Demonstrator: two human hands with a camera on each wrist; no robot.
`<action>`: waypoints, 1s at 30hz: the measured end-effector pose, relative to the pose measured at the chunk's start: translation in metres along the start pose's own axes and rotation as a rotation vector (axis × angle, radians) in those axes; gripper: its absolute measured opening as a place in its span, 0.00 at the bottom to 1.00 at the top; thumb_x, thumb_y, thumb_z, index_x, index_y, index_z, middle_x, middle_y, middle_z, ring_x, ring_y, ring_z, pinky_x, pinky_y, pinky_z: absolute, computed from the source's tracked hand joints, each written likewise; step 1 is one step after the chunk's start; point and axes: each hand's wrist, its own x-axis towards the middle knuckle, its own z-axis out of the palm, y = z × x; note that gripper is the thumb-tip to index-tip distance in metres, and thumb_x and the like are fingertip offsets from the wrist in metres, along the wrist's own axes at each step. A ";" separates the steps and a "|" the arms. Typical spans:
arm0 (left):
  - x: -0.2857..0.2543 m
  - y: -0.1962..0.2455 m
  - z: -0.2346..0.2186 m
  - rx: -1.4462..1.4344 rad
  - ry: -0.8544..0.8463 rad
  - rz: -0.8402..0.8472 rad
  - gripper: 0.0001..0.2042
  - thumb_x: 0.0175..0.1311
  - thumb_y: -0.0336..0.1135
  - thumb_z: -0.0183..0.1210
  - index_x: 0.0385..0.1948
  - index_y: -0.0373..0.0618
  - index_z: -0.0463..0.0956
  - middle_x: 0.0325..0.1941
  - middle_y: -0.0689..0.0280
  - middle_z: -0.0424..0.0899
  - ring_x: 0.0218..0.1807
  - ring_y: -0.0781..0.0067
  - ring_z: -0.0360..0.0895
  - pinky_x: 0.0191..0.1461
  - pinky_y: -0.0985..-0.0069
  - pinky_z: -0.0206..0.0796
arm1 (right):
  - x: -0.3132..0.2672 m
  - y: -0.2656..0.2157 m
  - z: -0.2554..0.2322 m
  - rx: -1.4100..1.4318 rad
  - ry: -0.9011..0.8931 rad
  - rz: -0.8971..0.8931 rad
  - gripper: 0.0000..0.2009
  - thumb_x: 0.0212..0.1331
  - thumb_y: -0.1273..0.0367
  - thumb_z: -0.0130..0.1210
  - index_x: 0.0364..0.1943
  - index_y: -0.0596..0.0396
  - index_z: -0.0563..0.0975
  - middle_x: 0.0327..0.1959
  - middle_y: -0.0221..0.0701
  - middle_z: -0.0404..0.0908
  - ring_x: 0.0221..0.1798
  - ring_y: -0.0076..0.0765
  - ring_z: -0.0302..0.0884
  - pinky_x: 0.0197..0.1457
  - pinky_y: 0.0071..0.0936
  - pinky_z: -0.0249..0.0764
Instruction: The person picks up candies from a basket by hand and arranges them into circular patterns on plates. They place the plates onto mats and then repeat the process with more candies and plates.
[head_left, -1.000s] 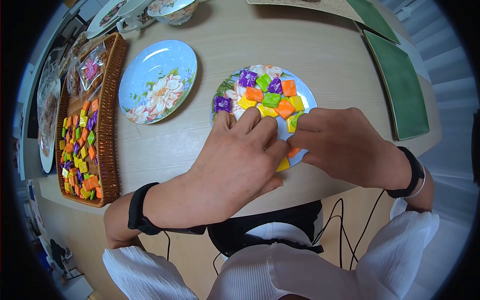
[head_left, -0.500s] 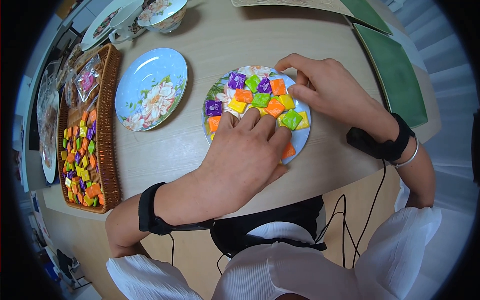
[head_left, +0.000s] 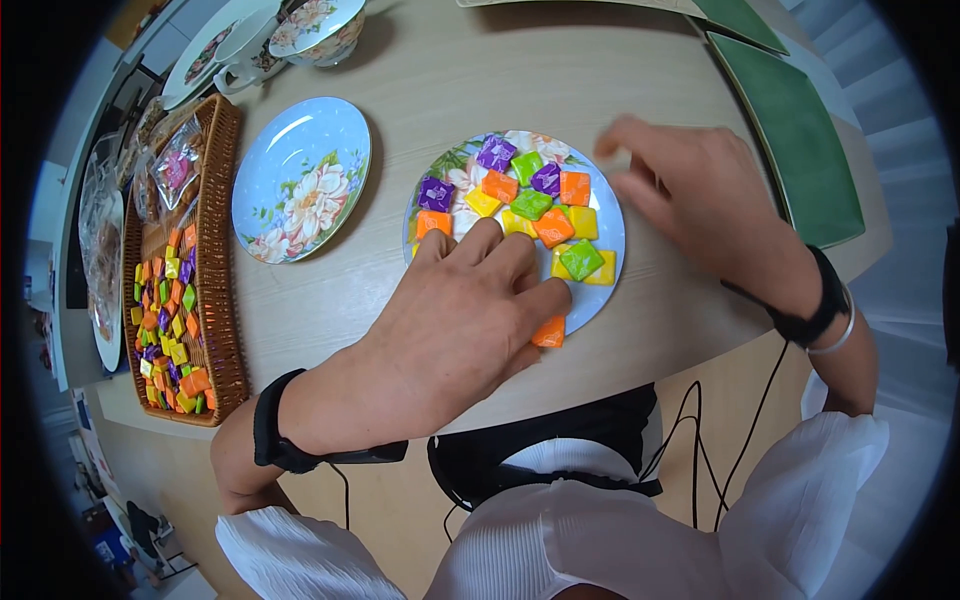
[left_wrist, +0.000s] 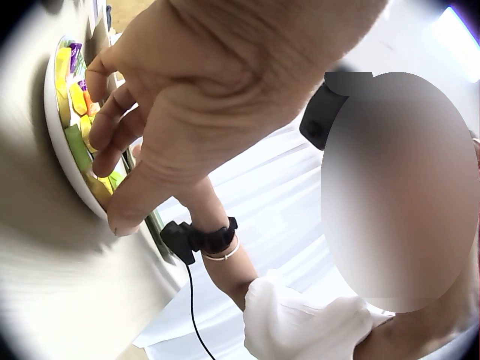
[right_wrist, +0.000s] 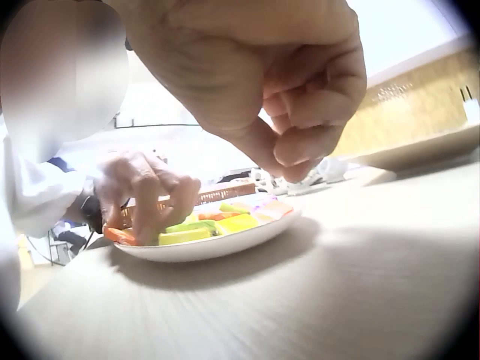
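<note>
My left hand (head_left: 450,315) lies low over the near-left part of a floral plate (head_left: 607,215), fingers bent among the wrapped candies (left_wrist: 77,97). Its thumb reaches to the rim in the left wrist view, apart from the other fingers. An orange candy (head_left: 549,332) shows beside that hand at the near rim. To the right of the plate, my right hand (head_left: 705,190) is raised above the table, fingers loosely bent, with nothing seen in them. A green candy (head_left: 581,260) overlaps yellow ones nearest to it; purple, orange and yellow candies cover the rest.
At the left stands a wicker basket (head_left: 222,250) of colourful candies and bagged items. Between basket and candy plate sits another floral plate (head_left: 300,140). A cup (head_left: 245,60) and bowl (head_left: 320,40) are behind; a long green plate (head_left: 800,140) lies at the right.
My right hand has moved from the candies at the plate's near right to the air beyond its right rim. The orange candy by my left hand has shifted toward the near rim.
</note>
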 end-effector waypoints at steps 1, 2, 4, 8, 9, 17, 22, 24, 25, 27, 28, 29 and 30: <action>0.000 0.000 -0.001 -0.013 0.007 0.016 0.18 0.45 0.39 0.69 0.39 0.51 0.77 0.41 0.67 0.71 0.46 0.64 0.69 0.48 0.65 0.63 | -0.008 -0.002 -0.001 0.030 -0.008 -0.073 0.11 0.50 0.71 0.59 0.40 0.50 0.76 0.25 0.33 0.77 0.27 0.39 0.77 0.29 0.33 0.70; 0.000 0.001 -0.001 -0.026 0.015 0.032 0.18 0.45 0.39 0.69 0.39 0.50 0.77 0.40 0.66 0.71 0.45 0.64 0.68 0.48 0.65 0.62 | -0.014 -0.007 -0.002 0.059 -0.016 -0.147 0.11 0.50 0.71 0.60 0.39 0.49 0.76 0.27 0.32 0.77 0.28 0.39 0.77 0.29 0.34 0.70; 0.001 0.000 0.002 0.013 0.016 0.045 0.18 0.45 0.40 0.69 0.38 0.49 0.76 0.40 0.66 0.71 0.45 0.64 0.68 0.48 0.65 0.62 | -0.023 -0.016 -0.004 0.032 -0.147 -0.136 0.11 0.45 0.70 0.63 0.35 0.47 0.76 0.33 0.27 0.76 0.34 0.35 0.77 0.30 0.32 0.72; 0.002 0.001 0.005 0.026 0.031 0.051 0.17 0.45 0.42 0.68 0.37 0.48 0.76 0.39 0.65 0.71 0.44 0.63 0.68 0.47 0.65 0.62 | -0.034 -0.028 -0.003 -0.005 -0.194 -0.145 0.13 0.43 0.69 0.64 0.35 0.46 0.75 0.33 0.24 0.75 0.37 0.31 0.76 0.29 0.29 0.72; 0.002 0.001 0.006 0.033 0.034 0.045 0.17 0.46 0.42 0.68 0.37 0.48 0.76 0.39 0.65 0.71 0.44 0.63 0.68 0.47 0.65 0.62 | -0.036 -0.030 -0.004 -0.032 -0.207 -0.155 0.13 0.42 0.69 0.65 0.35 0.46 0.75 0.33 0.24 0.75 0.38 0.30 0.76 0.29 0.28 0.72; 0.001 0.000 0.009 -0.004 0.066 0.021 0.15 0.47 0.42 0.67 0.35 0.48 0.76 0.38 0.65 0.71 0.43 0.64 0.68 0.46 0.66 0.61 | -0.036 -0.036 -0.002 -0.009 -0.201 -0.297 0.11 0.46 0.75 0.58 0.34 0.49 0.73 0.32 0.25 0.72 0.37 0.28 0.75 0.26 0.24 0.71; 0.000 -0.001 0.009 0.026 0.082 0.011 0.15 0.47 0.43 0.67 0.34 0.48 0.76 0.38 0.66 0.71 0.44 0.65 0.68 0.47 0.67 0.60 | -0.038 -0.038 0.001 0.060 -0.201 -0.327 0.11 0.44 0.76 0.58 0.34 0.50 0.73 0.33 0.26 0.72 0.38 0.28 0.75 0.26 0.25 0.71; 0.000 -0.001 0.008 0.041 0.083 -0.002 0.15 0.47 0.44 0.67 0.33 0.48 0.76 0.38 0.67 0.71 0.44 0.65 0.67 0.47 0.67 0.59 | -0.038 -0.038 0.000 0.064 -0.205 -0.329 0.11 0.44 0.75 0.58 0.34 0.51 0.73 0.33 0.27 0.72 0.39 0.28 0.75 0.26 0.25 0.71; 0.000 0.000 0.008 0.049 0.081 -0.010 0.15 0.47 0.44 0.67 0.33 0.48 0.76 0.38 0.67 0.71 0.44 0.65 0.67 0.48 0.66 0.59 | -0.038 -0.039 -0.001 0.049 -0.214 -0.329 0.11 0.44 0.75 0.58 0.34 0.51 0.73 0.33 0.27 0.71 0.39 0.28 0.75 0.26 0.25 0.71; 0.001 0.000 0.007 0.064 0.073 -0.025 0.16 0.47 0.44 0.67 0.33 0.48 0.76 0.38 0.67 0.71 0.45 0.65 0.67 0.48 0.66 0.59 | -0.037 -0.039 -0.004 0.018 -0.232 -0.328 0.11 0.44 0.75 0.58 0.34 0.51 0.73 0.33 0.27 0.71 0.39 0.28 0.75 0.26 0.25 0.71; 0.001 0.000 0.007 0.071 0.068 -0.032 0.16 0.46 0.44 0.67 0.33 0.48 0.76 0.38 0.67 0.71 0.45 0.65 0.68 0.48 0.66 0.59 | -0.037 -0.038 -0.003 0.030 -0.227 -0.332 0.10 0.45 0.75 0.57 0.34 0.50 0.73 0.33 0.27 0.71 0.39 0.29 0.75 0.26 0.25 0.71; 0.001 0.000 0.007 0.078 0.062 -0.039 0.16 0.46 0.44 0.67 0.34 0.48 0.76 0.38 0.67 0.72 0.45 0.65 0.68 0.48 0.66 0.59 | -0.038 -0.038 -0.001 0.043 -0.221 -0.335 0.10 0.45 0.75 0.57 0.34 0.50 0.73 0.33 0.27 0.72 0.38 0.29 0.75 0.26 0.25 0.71; 0.001 0.000 0.007 0.077 0.059 -0.039 0.16 0.46 0.45 0.67 0.34 0.49 0.75 0.38 0.67 0.72 0.45 0.65 0.68 0.48 0.66 0.59 | -0.039 -0.038 0.000 0.055 -0.214 -0.338 0.10 0.45 0.75 0.57 0.34 0.50 0.73 0.33 0.27 0.72 0.38 0.29 0.75 0.26 0.26 0.72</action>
